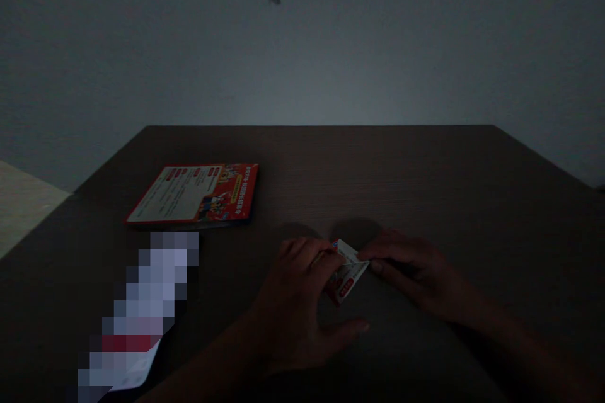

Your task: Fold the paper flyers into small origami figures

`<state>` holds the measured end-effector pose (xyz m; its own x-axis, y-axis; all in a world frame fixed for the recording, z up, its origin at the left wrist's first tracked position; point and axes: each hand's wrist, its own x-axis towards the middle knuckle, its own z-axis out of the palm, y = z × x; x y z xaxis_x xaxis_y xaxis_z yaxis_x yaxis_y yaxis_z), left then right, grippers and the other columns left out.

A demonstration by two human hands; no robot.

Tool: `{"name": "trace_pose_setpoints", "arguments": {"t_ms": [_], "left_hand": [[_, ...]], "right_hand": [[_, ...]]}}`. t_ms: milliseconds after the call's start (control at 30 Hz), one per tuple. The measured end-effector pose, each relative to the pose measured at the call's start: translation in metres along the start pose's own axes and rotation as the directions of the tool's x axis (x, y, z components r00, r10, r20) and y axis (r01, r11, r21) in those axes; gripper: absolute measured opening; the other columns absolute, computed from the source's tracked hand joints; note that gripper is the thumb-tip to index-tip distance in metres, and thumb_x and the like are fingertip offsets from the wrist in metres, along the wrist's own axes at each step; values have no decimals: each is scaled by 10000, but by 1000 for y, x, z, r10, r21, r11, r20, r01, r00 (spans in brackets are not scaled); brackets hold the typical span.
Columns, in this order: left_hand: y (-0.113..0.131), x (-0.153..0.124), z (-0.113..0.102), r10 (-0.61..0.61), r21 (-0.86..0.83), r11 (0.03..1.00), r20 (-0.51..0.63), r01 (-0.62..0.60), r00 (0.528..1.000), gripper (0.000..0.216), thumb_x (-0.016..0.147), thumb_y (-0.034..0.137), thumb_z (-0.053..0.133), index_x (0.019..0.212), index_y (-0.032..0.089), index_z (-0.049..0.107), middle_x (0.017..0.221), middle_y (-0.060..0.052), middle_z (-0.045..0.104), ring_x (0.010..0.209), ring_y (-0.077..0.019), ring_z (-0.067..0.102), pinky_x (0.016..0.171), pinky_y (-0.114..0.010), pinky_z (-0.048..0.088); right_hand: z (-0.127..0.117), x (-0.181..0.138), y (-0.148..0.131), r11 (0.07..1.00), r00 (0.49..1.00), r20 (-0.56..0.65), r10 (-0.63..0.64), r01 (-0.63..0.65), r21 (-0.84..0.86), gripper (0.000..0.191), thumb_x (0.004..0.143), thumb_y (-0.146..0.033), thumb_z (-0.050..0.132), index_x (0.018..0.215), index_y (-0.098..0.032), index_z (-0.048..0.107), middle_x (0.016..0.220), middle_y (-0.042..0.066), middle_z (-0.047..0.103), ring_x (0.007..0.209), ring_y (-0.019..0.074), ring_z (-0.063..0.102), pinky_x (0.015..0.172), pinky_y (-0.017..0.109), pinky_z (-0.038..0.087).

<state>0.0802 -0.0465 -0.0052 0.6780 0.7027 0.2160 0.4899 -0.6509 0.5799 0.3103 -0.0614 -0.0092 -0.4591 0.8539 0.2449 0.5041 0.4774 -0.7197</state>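
Left hand (302,302) lies with its fingers bent down on the left end of the paper (348,272), thumb spread well apart and nearer to me, so it presses rather than grips. Right hand (412,267) has thumb and fingertip drawn together on the paper's right edge, pinching it. That paper is small, folded, white with red print, and sits on the desk (425,176) near me, a little right of the middle, between both hands. Farther off to the left a red leaflet (196,194) lies flat. Near left, a blurred sheet (139,315) rests by the desk's edge. Light is dim
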Motion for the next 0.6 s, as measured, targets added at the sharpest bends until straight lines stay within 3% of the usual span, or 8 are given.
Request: {"name": "trace_pose_setpoints", "arguments": {"t_ms": [200, 600], "left_hand": [[-6, -1, 10, 50, 141, 989, -74, -40, 996, 296, 782, 132, 570, 1073, 189, 571, 1045, -73, 602, 941, -222, 535, 832, -393, 426], [-7, 0, 8, 224, 94, 974, -204, -208, 953, 205, 830, 74, 538, 1002, 167, 598, 955, -49, 648, 835, -169, 570, 736, -317, 450]], "right_hand": [[1, 3, -5, 1000, 1000, -19, -24, 24, 13, 169, 880, -137, 512, 983, -198, 631, 842, 53, 665, 795, 165, 600, 720, 313, 472], [3, 5, 1, 1000, 999, -51, 15, -14, 11, 194, 799, -126, 610, 977, -201, 633, 894, 61, 634, 816, 166, 607, 698, 290, 494]]}}
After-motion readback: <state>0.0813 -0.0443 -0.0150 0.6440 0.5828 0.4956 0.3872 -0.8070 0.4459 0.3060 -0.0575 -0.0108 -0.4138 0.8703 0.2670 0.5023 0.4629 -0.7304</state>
